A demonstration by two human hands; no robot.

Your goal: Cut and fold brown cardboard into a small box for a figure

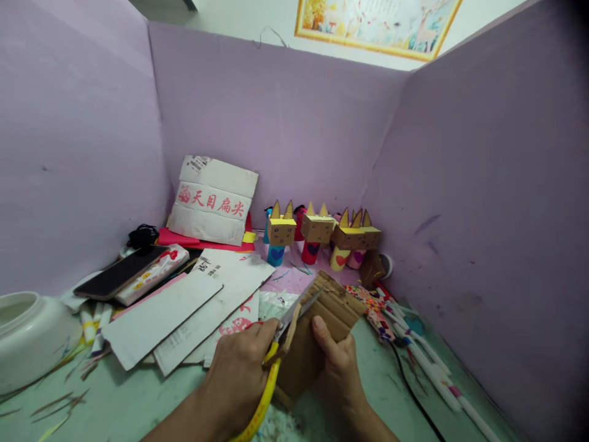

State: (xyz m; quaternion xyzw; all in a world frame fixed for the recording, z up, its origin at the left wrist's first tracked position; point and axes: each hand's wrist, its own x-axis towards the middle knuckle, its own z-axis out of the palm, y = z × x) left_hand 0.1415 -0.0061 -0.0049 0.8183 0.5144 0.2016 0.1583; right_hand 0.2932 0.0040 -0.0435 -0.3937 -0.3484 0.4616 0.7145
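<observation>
My left hand [239, 368] is closed round the yellow handles of a pair of scissors [280, 350]. The blades are slightly apart and bite into the near edge of a brown corrugated cardboard piece [335, 304]. My right hand [338, 365] grips that cardboard from the right, thumb pressed on its face. Both hands sit at the near middle of the green table [138, 399].
Flat white cardboard sheets [184, 307] lie to the left, with a phone [119, 273] and a white bowl [27, 334] beyond them. Several cardboard animal figures [317, 236] stand at the back by a printed box [211, 199]. Markers [423, 356] lie at the right. Purple walls enclose the space.
</observation>
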